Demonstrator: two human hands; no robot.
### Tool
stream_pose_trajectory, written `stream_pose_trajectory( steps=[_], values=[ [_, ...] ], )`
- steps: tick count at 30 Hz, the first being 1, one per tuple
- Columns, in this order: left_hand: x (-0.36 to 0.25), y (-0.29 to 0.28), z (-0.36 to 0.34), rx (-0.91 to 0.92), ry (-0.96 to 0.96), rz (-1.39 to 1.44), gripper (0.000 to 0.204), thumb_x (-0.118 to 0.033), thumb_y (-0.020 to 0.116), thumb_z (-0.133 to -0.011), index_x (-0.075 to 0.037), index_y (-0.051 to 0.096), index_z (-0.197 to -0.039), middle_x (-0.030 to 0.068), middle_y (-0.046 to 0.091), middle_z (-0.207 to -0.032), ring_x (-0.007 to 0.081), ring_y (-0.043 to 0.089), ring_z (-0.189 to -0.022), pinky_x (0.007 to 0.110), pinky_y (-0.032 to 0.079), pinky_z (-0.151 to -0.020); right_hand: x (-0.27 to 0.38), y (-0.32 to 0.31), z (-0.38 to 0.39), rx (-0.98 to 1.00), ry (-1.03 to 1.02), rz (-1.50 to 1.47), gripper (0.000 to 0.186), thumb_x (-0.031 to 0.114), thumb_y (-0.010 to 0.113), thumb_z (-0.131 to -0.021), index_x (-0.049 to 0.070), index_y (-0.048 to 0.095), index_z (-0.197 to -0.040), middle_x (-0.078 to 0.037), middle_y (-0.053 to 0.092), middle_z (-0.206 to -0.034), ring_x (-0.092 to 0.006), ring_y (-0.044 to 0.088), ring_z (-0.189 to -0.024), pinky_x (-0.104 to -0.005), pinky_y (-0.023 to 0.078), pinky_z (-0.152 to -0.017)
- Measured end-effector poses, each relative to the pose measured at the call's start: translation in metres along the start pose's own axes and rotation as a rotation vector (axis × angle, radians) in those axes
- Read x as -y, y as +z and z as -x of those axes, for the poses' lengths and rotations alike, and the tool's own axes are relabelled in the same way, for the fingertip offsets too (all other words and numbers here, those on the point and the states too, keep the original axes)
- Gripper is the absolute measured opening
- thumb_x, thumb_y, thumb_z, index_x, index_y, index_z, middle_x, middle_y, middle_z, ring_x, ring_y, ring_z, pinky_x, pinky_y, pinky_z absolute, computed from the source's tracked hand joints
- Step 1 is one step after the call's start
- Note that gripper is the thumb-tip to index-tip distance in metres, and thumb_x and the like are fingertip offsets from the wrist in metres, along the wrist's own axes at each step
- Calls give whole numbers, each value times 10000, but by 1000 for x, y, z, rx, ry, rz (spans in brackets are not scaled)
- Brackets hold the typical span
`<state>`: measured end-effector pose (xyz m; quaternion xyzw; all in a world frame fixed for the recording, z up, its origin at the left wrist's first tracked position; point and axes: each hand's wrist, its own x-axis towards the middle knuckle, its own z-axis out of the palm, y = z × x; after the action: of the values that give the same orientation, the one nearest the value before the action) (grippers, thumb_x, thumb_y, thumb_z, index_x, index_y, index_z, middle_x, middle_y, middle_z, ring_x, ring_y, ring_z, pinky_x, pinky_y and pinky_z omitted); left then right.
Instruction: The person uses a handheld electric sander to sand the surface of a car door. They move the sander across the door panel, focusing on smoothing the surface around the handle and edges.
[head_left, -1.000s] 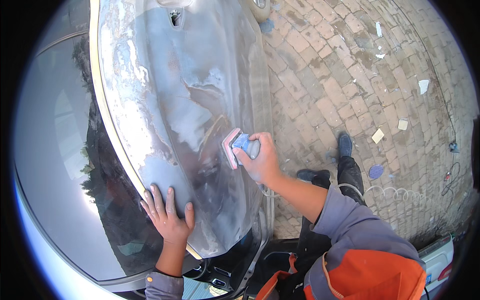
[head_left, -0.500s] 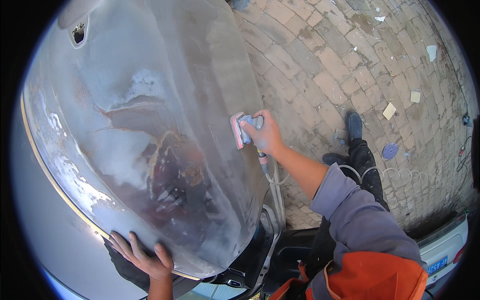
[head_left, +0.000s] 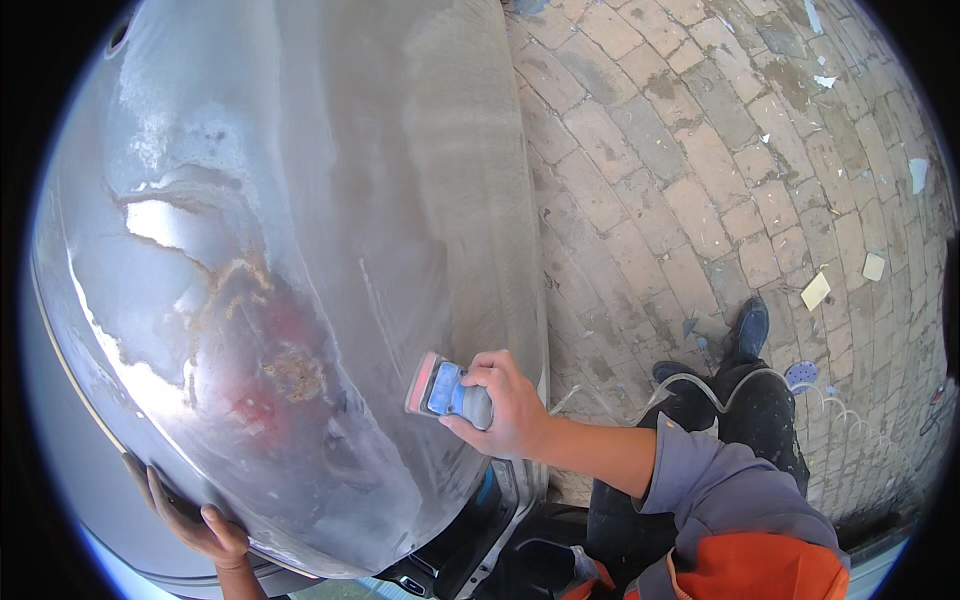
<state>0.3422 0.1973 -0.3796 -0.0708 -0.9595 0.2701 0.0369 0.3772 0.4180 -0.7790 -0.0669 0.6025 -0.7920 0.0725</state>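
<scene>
Brick paving alongside; blue-grey sander is held at the car panel, body wrapped by the right hand, left hand laid outstretched. Probably lightish, rigid, dust-slick; best palmed there.

Passage around your right hand: beyond the sander, the car panel offers you unobstructed surface leftward and toward the top. Your left hand occupies the panel's left edge; rightward, the looped hose crosses your legs.
</scene>
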Motion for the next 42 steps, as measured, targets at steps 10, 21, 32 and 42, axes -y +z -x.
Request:
stream_pose_trajectory(
  steps=[10, 21, 32, 42],
  values=[
    [5, 11, 14, -312, -335, -374, 796, -672, 377, -1090, -94, 516, -1619, 176, 526, -1645, 391, 465, -1540, 596, 325, -1286, -138, -27, -6, 5, -65, 121, 613, 238, 945, -788, 80, 553, -1233, -154, 557, -1192, -352, 686, -931, -444, 594, -673],
    [-73, 32, 132, -342, -723, -242, 789, -695, 380, -1092, -160, 453, -1667, 234, 441, -1691, 446, 431, -1551, 591, 350, -1266, -102, -8, 13, 128, -378, 10, 591, 244, 967, -758, 115, 588, -1193, -132, 578, -1185, -330, 699, -926, -425, 601, -667],
    [-54, 42, 306, -886, -1467, 379, 880, -620, 567, -1069, 67, 437, -1604, 205, 591, -1494, 295, 620, -1293, 392, 475, -1125, -190, -39, 81, 312, -576, 341, 488, 296, 956, -753, 116, 676, -1110, -122, 609, -1188, -311, 687, -996, -412, 618, -744],
    [-82, 53, 287, -1097, -1475, 789, 651, -502, 589, -1086, 63, 647, -1404, 142, 726, -1275, 194, 700, -1099, 322, 498, -1033, -111, 9, 123, 358, -969, 217, 510, 246, 977, -696, 230, 683, -1112, -68, 588, -1129, -258, 624, -773, -383, 539, -625]
  ],
)
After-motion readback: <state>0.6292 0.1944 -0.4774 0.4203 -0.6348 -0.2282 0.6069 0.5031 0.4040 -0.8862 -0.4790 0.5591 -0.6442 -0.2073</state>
